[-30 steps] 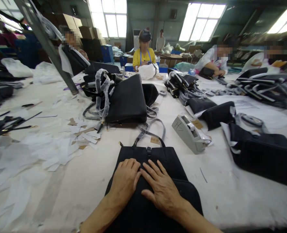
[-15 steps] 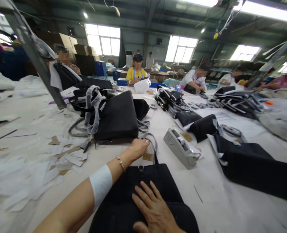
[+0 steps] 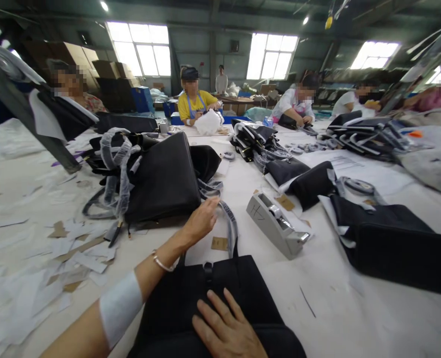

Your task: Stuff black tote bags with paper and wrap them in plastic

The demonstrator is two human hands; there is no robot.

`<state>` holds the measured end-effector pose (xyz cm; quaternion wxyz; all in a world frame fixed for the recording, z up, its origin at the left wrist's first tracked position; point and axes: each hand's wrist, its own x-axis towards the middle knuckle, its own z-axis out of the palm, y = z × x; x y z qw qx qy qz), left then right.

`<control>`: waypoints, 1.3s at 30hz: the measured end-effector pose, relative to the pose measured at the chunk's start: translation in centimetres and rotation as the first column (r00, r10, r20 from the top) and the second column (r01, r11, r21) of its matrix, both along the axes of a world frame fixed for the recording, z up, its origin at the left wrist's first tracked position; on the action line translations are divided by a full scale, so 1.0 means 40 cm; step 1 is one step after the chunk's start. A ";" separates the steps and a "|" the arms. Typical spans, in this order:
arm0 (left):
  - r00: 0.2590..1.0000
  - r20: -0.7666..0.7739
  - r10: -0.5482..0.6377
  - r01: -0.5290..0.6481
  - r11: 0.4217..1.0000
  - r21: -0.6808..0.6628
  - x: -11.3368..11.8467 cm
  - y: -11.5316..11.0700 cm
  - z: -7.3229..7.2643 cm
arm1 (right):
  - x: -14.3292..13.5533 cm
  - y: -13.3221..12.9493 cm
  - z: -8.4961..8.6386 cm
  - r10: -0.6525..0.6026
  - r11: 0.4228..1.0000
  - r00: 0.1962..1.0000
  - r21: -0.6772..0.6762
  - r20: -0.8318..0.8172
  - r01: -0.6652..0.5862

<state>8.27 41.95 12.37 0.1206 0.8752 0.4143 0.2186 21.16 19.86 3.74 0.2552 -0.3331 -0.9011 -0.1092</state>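
Reading the layout: bag (image 3: 248,283) lies on the desk (image 3: 340,318) right under me, visible length running front to back, near end cut off by the frame. Its handle (image 3: 230,219) loops off the far edge, pointing away from me. That's the relation I'd key on: handle beyond the bag, left hand (image 3: 201,221) the nearer one, out at the loop's far end, fingers bunched and bent. I can't tell whether it's pinching the handle or just touching; the back of the hand blocks that. Right hand (image 3: 230,328) is palm down on the bag, fingers spread, short of the tab (image 3: 207,272). Tag (image 3: 219,243) sits inside the loop. Dispenser (image 3: 276,223) is to the handle's right, apart from it. Second bag (image 3: 161,186) is just past the left hand; contact unclear.
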 end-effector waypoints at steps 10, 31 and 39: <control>0.849 -0.493 0.188 -0.170 0.982 0.082 -0.104 -0.025 -0.075 | 0.036 -0.001 0.095 0.025 0.914 0.999 -0.404 -0.025 -0.033; 0.837 -0.539 0.096 -0.105 0.994 0.013 0.101 0.119 -0.014 | 0.079 0.017 0.126 -0.027 0.827 0.995 -0.562 -0.097 -0.032; 0.836 -0.541 0.086 -0.087 0.996 0.024 0.108 0.107 0.026 | 0.110 0.303 0.251 -0.519 0.776 0.842 -0.496 -0.149 0.390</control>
